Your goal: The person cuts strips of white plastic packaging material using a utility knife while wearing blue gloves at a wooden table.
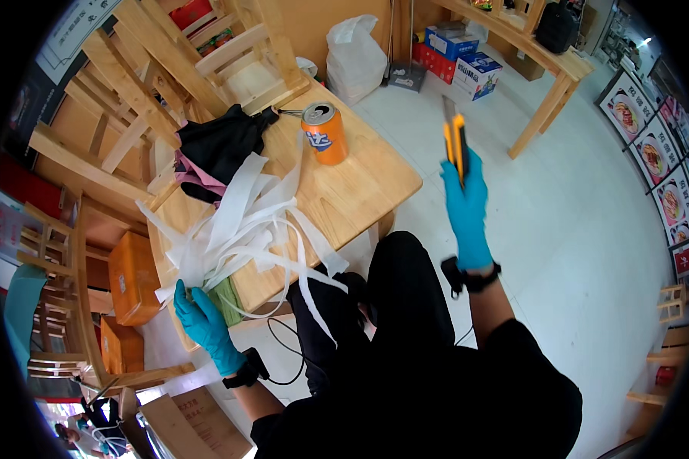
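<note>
My right hand (pixel 465 209), in a blue glove, holds a yellow-and-black snap-off utility knife (pixel 457 146) out over the floor, its blade pointing away from me. My left hand (pixel 205 330), gloved the same way, is at the near left edge of the wooden table (pixel 373 183), fingers apart. Beside its fingertips lies a tangled heap of white fabric strips (pixel 235 229), with some ends hanging over the table edge towards my lap. Folded green cloth (pixel 226 301) shows partly under the strips, close to my left hand.
An opened orange drink can (pixel 325 135) stands on the table beside a black-and-pink cloth bag (pixel 224 143). Wooden chairs (pixel 235 63) crowd the far left. Orange boxes (pixel 135 281) and a cardboard box (pixel 201 424) are at left. A white sack (pixel 356 57) stands beyond the table. Another person (pixel 86 430) appears lower left.
</note>
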### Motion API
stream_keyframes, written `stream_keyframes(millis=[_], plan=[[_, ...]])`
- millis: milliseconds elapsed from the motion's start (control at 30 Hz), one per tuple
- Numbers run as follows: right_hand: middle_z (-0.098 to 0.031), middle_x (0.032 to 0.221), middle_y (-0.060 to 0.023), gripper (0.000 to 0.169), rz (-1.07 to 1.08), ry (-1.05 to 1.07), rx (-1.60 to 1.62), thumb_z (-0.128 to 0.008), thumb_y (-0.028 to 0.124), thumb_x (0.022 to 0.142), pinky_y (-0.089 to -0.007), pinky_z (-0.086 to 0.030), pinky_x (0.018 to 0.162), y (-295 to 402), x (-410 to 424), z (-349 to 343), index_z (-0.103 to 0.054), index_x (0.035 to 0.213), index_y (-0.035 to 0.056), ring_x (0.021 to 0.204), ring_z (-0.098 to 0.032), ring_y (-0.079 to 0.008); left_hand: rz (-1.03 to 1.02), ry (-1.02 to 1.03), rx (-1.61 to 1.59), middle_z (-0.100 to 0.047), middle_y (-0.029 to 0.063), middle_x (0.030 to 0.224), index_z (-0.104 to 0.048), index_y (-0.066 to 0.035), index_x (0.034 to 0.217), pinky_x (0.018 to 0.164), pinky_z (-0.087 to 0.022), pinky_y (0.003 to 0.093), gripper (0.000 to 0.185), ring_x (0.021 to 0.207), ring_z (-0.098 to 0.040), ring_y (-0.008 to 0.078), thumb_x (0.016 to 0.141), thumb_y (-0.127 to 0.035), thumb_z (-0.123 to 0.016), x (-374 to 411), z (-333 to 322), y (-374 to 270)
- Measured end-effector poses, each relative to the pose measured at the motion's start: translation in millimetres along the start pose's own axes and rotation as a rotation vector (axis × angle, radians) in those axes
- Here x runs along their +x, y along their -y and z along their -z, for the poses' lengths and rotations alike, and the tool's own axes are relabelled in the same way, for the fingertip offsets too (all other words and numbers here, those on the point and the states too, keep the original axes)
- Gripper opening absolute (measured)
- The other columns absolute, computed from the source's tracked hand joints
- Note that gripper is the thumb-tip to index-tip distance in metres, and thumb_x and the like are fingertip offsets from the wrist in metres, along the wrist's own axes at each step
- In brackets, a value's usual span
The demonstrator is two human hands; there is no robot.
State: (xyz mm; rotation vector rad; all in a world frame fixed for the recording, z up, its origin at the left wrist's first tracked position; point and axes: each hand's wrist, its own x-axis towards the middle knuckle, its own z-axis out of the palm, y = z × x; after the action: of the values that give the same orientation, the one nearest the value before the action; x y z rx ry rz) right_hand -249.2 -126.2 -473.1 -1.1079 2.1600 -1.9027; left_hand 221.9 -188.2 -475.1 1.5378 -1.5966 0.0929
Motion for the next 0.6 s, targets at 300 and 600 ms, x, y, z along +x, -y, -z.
stream_keyframes(millis=[300, 600], plan=[[-0.062, 0.101, -0.0129, 0.043, 0.186, -0.379, -0.302, -0.061, 0.012, 0.086, -0.0447, -0.049, 0.075, 6, 20, -98, -0.052, 0.128, 0.0145, 0.088, -0.060, -0.0332, -0.086, -0.082, 0.101, -0.061, 0.0186, 0.112, -0.054, -0.002, 0.126, 0.081, -0.048, 0.0381, 0.039, 0.097, -0.059, 0.0318, 0.096, -0.027, -0.053, 6, -9, 2], [-0.060, 0.107, -0.0165, 0.044, 0.181, -0.355, -0.471, -0.057, 0.015, 0.088, -0.0455, -0.048, 0.082, 6, 20, -97, -0.049, 0.132, 0.0150, 0.097, -0.059, -0.0343, -0.058, -0.191, 0.030, -0.060, 0.0149, 0.114, -0.055, -0.004, 0.123, 0.078, -0.048, 0.0389, 0.040, 0.096, -0.059, 0.0318, 0.089, -0.023, -0.062, 2, -7, -8]])
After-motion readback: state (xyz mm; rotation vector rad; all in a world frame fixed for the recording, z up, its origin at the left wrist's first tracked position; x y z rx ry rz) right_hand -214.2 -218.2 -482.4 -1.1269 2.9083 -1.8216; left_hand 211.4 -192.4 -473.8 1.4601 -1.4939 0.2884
